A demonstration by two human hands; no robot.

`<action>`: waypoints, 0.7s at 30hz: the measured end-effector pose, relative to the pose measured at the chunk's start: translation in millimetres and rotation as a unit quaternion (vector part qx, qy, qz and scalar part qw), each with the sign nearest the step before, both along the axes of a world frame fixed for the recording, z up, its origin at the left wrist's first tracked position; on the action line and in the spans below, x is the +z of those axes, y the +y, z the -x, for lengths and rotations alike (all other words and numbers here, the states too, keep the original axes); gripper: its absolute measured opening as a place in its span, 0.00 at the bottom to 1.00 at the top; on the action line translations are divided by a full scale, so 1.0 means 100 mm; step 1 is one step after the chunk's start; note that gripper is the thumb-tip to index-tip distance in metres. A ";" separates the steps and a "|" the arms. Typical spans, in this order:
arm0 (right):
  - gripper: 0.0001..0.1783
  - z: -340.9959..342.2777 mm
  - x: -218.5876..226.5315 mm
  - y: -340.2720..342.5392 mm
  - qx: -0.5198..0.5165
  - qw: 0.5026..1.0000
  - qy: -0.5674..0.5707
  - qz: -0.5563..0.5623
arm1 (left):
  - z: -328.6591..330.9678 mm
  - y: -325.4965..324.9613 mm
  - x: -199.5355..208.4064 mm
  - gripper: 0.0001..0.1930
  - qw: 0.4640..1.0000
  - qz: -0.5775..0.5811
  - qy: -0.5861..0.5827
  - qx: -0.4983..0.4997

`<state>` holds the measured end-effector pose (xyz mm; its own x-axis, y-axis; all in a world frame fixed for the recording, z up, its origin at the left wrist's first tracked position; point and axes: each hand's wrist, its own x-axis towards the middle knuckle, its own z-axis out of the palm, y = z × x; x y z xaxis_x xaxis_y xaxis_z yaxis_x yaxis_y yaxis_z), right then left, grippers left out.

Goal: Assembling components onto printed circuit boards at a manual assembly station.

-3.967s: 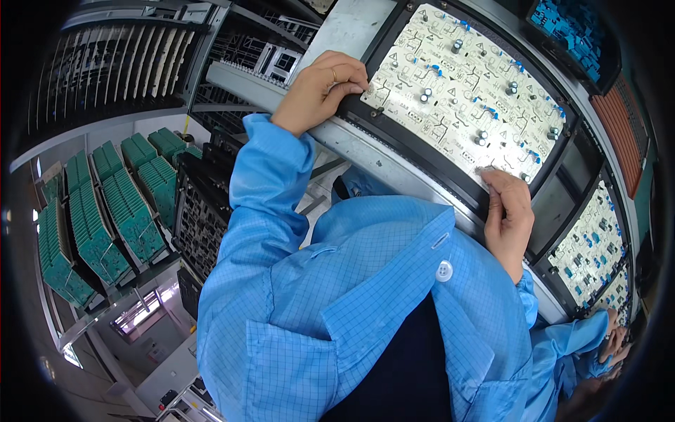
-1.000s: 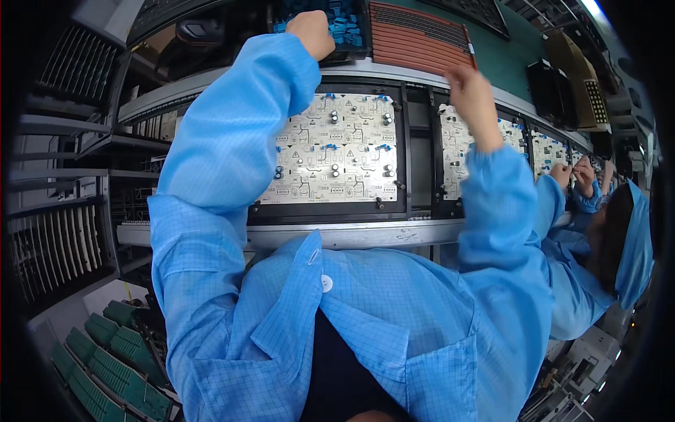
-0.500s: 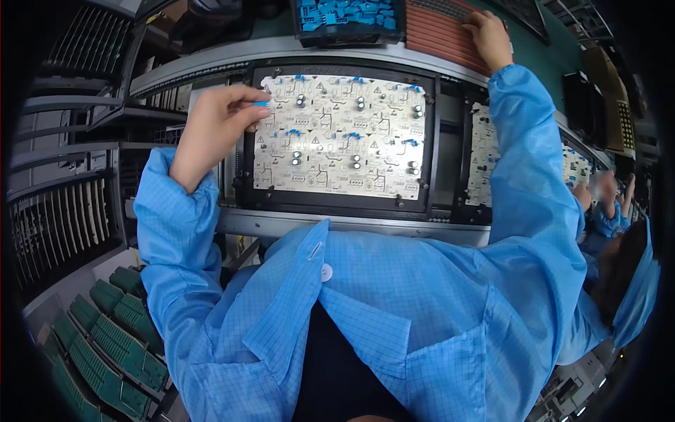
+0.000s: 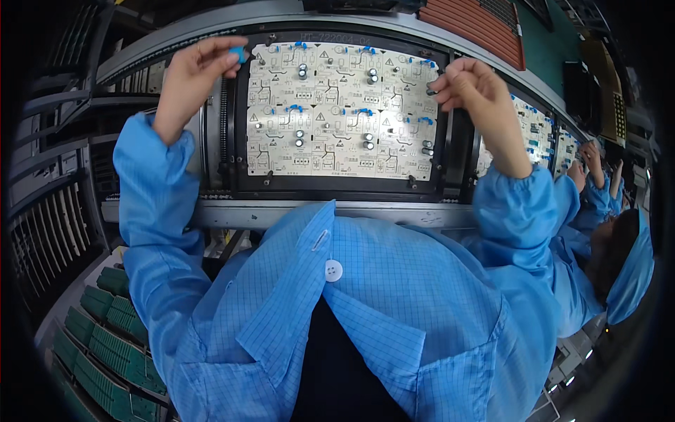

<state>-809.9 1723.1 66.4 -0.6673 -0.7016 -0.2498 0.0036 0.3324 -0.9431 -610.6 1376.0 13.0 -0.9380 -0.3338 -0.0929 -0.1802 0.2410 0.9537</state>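
A white printed circuit board panel (image 4: pixel 334 151) lies in a black frame (image 4: pixel 337 187) in front of me. Small blue parts and dark, silver-topped capacitors (image 4: pixel 371 76) stand on it. My left hand (image 4: pixel 197 77) is just off the panel's far left corner, thumb and fingers pinching a small blue block-shaped component (image 4: pixel 238 54). At the panel's right edge, my right hand (image 4: pixel 479 91) is closed with its fingertips around a small dark capacitor (image 4: pixel 431 90), partly hidden by the fingers.
Metal conveyor rails (image 4: pixel 295 211) run along the near and far sides of the frame. A brown ribbed tray (image 4: pixel 471 32) sits at the far right. More populated boards (image 4: pixel 527 130) lie rightward, where a co-worker (image 4: pixel 583 260) works. Green slotted racks (image 4: pixel 119 344) stand lower left.
My right hand has come from the brown tray back to the panel's right edge. The left hand, still pinching the blue component, has moved slightly farther away and left. The blue-parts bin has left view.
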 end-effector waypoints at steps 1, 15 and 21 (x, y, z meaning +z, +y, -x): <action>0.12 -0.09 -0.05 -0.05 -0.001 1.000 -0.001 -0.007 | 0.07 -0.02 -0.06 0.14 1.000 -0.005 0.017 0.003; 0.12 -0.35 -0.33 -0.50 -0.201 0.968 -0.022 -0.149 | -0.08 -0.15 -0.37 0.14 0.977 -0.096 0.171 0.077; 0.10 -0.33 -0.32 -0.56 -0.236 0.957 -0.038 -0.166 | -0.03 0.08 0.02 0.10 0.977 -0.097 0.086 0.166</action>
